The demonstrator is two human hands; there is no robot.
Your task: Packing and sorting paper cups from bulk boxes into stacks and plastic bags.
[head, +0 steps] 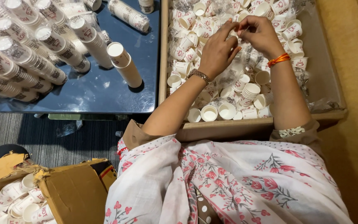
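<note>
Item, 9 o'clock: dark table (104,95) bearing sleeved stacks of paper cups (30,54), lying slantwise; one bare stack (123,64) stands nearest the tray. Item, 7 o'clock: torn carton (73,188) with loose cups. Item, centre to 1 o'clock: wooden tray (330,83) heaped with small cups (228,103) and clear wrapping. Left hand (218,49), wrist bangled, fingers pinched together at 12 o'clock; right hand (260,33), orange thread on wrist, likewise closed. Fingertips meet over the heap, nipping something small, apparently clear film (239,29); cannot tell exactly.
</note>
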